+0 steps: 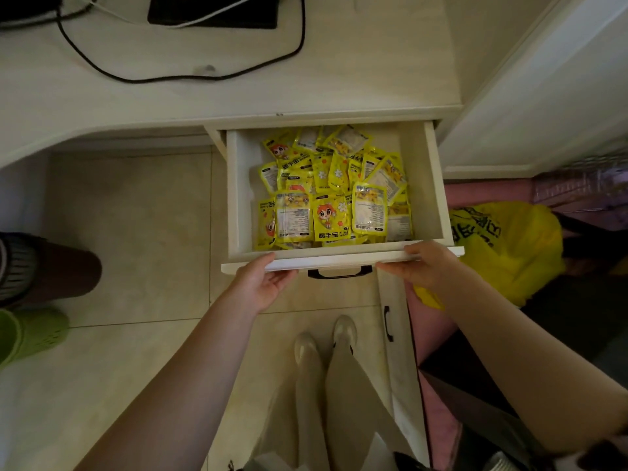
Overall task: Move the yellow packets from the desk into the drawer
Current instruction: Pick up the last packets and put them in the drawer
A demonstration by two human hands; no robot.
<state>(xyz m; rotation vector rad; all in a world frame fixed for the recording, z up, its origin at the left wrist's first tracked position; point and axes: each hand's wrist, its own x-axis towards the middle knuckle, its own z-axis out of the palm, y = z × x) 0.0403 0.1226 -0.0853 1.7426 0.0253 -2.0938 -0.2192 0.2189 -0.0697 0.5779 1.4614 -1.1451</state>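
The white drawer (pixel 438 185) stands pulled out from under the desk (pixel 204 93). Several yellow packets (pixel 331 188) with a cartoon figure lie piled inside it. My left hand (pixel 261 283) rests against the left part of the drawer's front panel, fingers curled under its edge. My right hand (pixel 421 266) presses on the right part of the same panel, thumb on top. The black drawer handle (pixel 338 272) shows between the two hands. No packets are visible on the desk top.
A black cable (pixel 190 74) loops across the desk, and a dark device (pixel 214 10) sits at its back. A yellow plastic bag (pixel 509 246) lies right of the drawer. Another person's leg and green shoe (pixel 30 331) stand at the left. My own feet (pixel 326 338) are below the drawer.
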